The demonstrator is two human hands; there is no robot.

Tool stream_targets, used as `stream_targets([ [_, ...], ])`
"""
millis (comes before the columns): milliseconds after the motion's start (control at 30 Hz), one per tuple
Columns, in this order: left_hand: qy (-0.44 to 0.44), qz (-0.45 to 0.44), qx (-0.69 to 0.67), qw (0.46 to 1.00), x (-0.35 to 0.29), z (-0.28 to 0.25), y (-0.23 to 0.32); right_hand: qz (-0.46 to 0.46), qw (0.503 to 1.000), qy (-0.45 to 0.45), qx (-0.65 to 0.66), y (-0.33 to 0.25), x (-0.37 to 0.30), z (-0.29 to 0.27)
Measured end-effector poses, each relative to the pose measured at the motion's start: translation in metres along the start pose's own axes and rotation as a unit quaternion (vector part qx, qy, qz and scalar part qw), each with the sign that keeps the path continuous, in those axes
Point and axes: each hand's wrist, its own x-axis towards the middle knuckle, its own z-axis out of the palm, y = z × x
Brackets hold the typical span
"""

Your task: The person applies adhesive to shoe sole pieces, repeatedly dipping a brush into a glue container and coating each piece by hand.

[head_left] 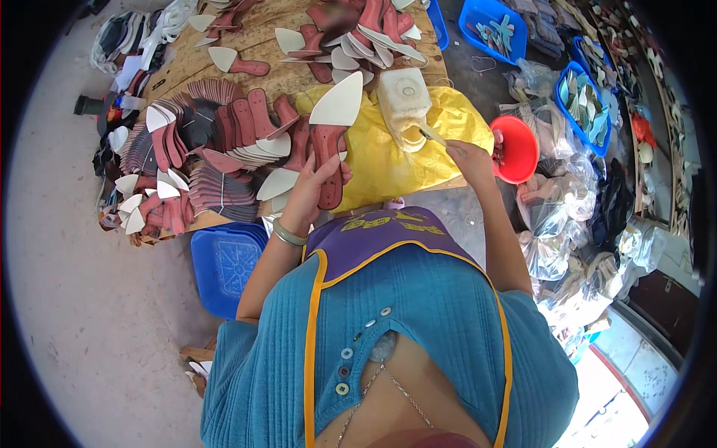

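My left hand [305, 196] is closed around a dark-red shoe-upper piece [326, 145] with a large white pointed panel, holding it upright at the table's front edge. To the right, my right hand [472, 161] pinches the flat, thin handle of what looks like a brush [432, 134]. Its tip reaches into the cut opening of a whitish plastic jug [403, 95], so its end is hidden. The jug lies on a yellow plastic sheet [455, 112]. Beside my left hand lie several similar red pieces [250, 119] with white panels, in overlapping rows.
More red-and-white pieces [351, 41] lie at the back of the wooden table [175, 63]. A red bowl [519, 153] stands right of the table, with blue baskets [493, 30] and bagged bundles [553, 194] beyond. Stacked blue crates [224, 261] sit below the table's front left.
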Motion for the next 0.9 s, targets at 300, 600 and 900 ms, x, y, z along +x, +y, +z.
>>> stream_targets([
  [300,0.013,-0.055,-0.030,0.998,-0.020,0.014,-0.023,-0.091,0.980,-0.020,-0.177,0.015,0.021,0.051],
  [600,-0.008,-0.077,-0.012,0.997,-0.019,0.019,-0.021,-0.105,0.975,-0.021,-0.196,0.009,0.015,0.049],
  [900,-0.018,-0.097,-0.028,0.995,-0.008,0.028,-0.024,0.008,0.996,-0.018,-0.082,0.044,-0.037,0.053],
])
